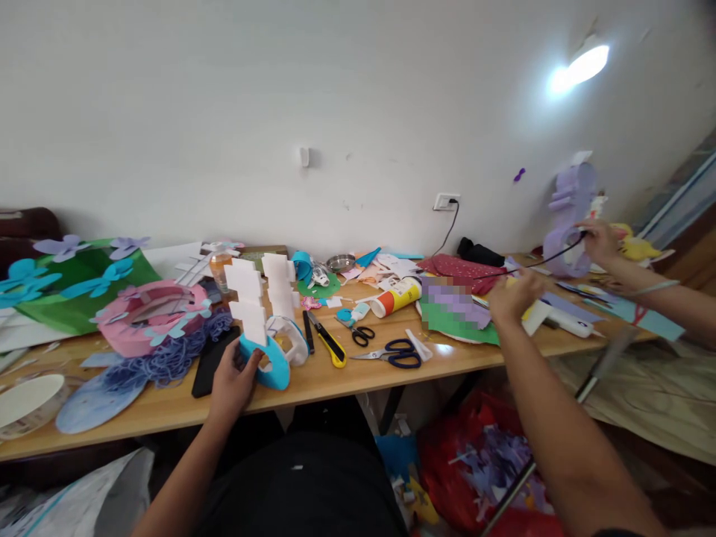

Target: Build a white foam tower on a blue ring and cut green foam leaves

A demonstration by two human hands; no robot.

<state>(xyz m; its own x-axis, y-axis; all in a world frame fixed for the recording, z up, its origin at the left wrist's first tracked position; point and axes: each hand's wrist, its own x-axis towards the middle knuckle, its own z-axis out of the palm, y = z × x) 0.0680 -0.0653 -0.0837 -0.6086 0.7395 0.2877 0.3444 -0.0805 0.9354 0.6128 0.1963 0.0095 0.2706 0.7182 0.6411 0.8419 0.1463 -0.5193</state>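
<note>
My left hand is closed, thumb and fingers pinching a blue paper cutout at the table's front edge. White card pieces stand up just behind it, and a white ring-shaped piece touches its right side. My right hand is raised over the right part of the table with curled fingers; what they hold is hidden. Close by it lies a white glue gun. A black cord runs behind my right hand to a co-worker's hand, which grips it.
A utility knife, scissors and small black scissors lie mid-table, near a yellow-red tube. At left are a pink paper ring, blue yarn and a green paper piece. A red bag sits below.
</note>
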